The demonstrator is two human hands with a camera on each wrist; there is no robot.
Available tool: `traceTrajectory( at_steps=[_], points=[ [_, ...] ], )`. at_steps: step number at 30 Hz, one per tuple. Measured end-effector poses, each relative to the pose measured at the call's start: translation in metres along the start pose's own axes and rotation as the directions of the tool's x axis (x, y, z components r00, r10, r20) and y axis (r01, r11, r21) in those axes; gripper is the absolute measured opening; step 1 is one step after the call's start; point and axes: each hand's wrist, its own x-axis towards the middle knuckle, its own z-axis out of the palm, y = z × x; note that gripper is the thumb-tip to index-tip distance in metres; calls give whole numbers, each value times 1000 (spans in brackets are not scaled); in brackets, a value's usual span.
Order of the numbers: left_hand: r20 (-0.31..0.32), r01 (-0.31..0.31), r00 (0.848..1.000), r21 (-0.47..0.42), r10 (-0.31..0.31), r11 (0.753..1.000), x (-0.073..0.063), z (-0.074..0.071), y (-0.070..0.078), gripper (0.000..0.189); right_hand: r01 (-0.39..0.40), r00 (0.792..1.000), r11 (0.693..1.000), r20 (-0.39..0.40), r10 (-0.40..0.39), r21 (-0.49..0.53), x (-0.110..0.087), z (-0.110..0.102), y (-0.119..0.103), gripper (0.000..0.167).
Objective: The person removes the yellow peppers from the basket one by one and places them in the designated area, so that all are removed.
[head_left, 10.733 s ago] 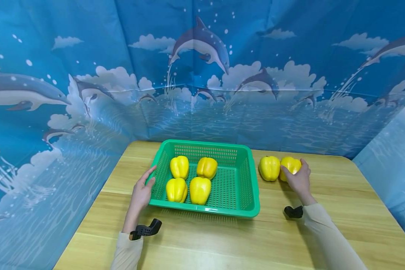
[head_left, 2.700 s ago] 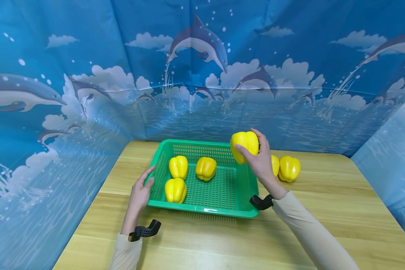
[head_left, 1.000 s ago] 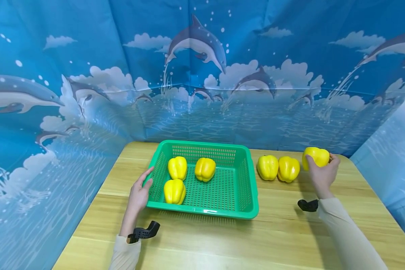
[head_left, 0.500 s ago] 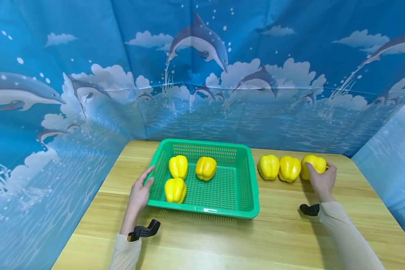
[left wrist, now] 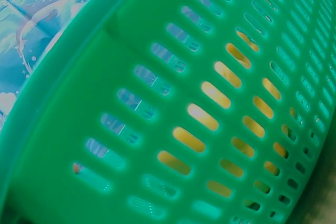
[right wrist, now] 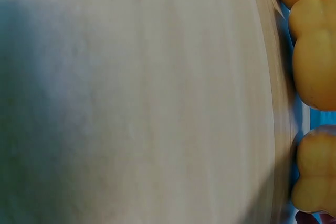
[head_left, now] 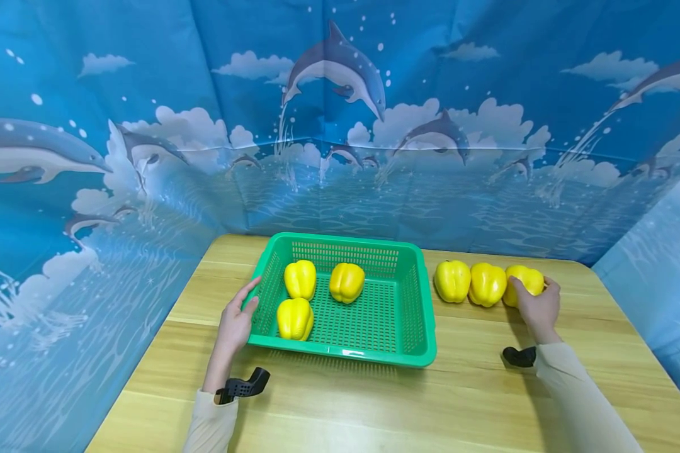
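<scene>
In the head view, my right hand (head_left: 539, 308) grips a yellow bell pepper (head_left: 526, 284) at the right end of a row on the table. Beside it stand a middle bell pepper (head_left: 487, 284) and a left bell pepper (head_left: 452, 281). My left hand (head_left: 236, 322) holds the left rim of a green slotted basket (head_left: 340, 353). Three more peppers lie in the basket: a back left pepper (head_left: 300, 280), a front left pepper (head_left: 295, 319) and an orange-yellow pepper (head_left: 347, 283). The left wrist view is filled by the basket wall (left wrist: 105, 56); peppers (right wrist: 317, 66) edge the right wrist view.
The wooden table (head_left: 340, 415) carries the basket left of the pepper row. A blue dolphin-print backdrop (head_left: 340, 195) rises directly behind the table's back edge. Black wrist cameras sit on the left wrist (head_left: 248, 385) and right wrist (head_left: 519, 357).
The basket's front right pepper was lifted out by my right hand, carried right over the table and lowered at the row's end, then shifted slightly left. My left hand stayed at the basket.
</scene>
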Motion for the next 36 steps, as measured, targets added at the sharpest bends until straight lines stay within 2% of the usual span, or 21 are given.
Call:
traceTrajectory(
  at_steps=[13, 24, 26, 29, 32, 36],
  points=[
    [8, 4, 1000, -8, -4, 1000, 2, 0, 0, 43, 4, 997, 1000, 83, -3, -6, -5, -3, 0, 94],
    [5, -13, 1000, -5, 13, 1000, 1, 0, -2, 43, 0, 998, 1000, 62, 0, 1, -8, -3, 0, 96],
    [5, -14, 1000, -8, 14, 1000, 1, -1, -2, 43, 21, 1000, 1000, 18, -21, 18, -9, -2, -2, 92],
    [5, -16, 1000, -11, 16, 1000, 1, -1, -2, 43, 80, 992, 995, -97, -75, 51, -12, 0, -5, 82],
    [9, -16, 1000, -13, 16, 1000, 0, 0, -1, 43, 165, 962, 984, -230, -145, 71, -16, 2, -12, 69],
    [17, -16, 1000, -13, 16, 1000, 0, 0, 0, 43, 289, 911, 951, -335, -240, 106, -26, 5, -28, 55]
  ],
)
